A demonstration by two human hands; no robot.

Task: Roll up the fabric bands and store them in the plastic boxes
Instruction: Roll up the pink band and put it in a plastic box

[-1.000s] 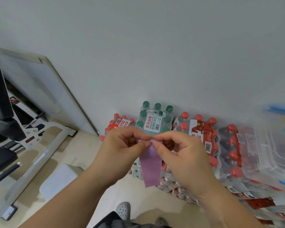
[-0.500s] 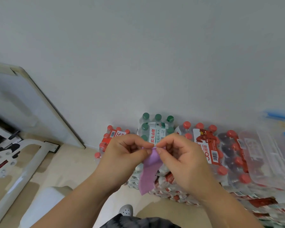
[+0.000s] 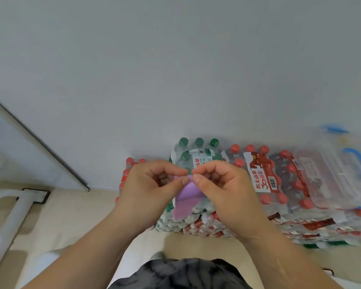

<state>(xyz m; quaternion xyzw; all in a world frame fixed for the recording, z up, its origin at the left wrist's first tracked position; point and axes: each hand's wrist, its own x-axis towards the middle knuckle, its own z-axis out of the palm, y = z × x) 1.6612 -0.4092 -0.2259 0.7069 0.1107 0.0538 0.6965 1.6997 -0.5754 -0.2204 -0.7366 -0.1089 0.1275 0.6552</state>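
Observation:
A purple fabric band hangs between my two hands at mid-frame, its top end pinched and curling, its loose tail dangling down. My left hand grips the top end from the left with thumb and fingers. My right hand pinches the same end from the right. Both are held in the air in front of stacked water bottle packs. Clear plastic boxes with blue handles rest on top of the packs at the right.
Shrink-wrapped packs of bottles, green-capped and red-capped, stand against a pale wall. A board leans on the wall at left. A white metal frame lies on the beige floor at lower left.
The view has tilted up and right, so the black equipment at left has left the frame. The band's hanging tail looks shorter and its top end more curled between my fingers.

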